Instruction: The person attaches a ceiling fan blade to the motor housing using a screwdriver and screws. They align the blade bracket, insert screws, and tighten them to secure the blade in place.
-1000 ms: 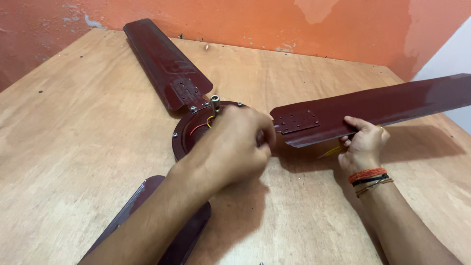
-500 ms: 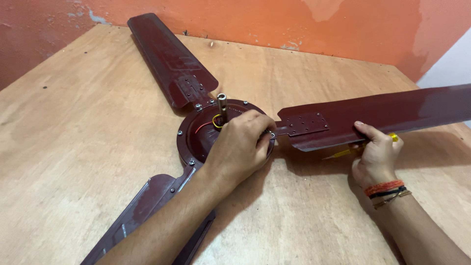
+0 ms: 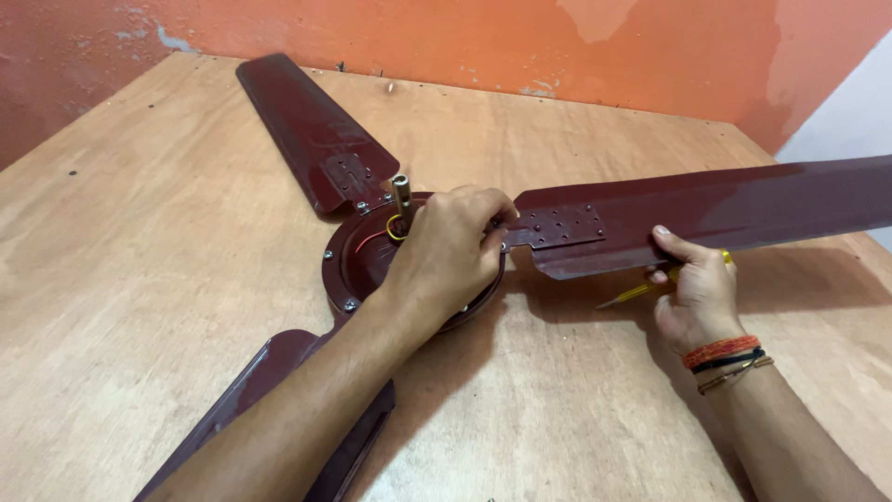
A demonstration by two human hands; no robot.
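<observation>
three dark red blades belong to a ceiling fan that lies on a plywood table, in front of an orange wall. the round hub is in the middle of the table, with a short metal shaft standing up from it and red and yellow wires beside the shaft. the left hand rests on the hub, and its fingers are curled narrow over the place where the right blade meets the hub; what exactly they pinch i cannot tell. the right hand holds the lower edge of this blade, thumb on top and the other fingers below, and a yellow screwdriver is also kept in this hand, its tip pointing to the left under the blade. this blade is lifted a little above the table. the far blade goes toward the wall and is fixed to the hub with screws. the near blade goes toward the camera and is partly hidden by the left forearm.
</observation>
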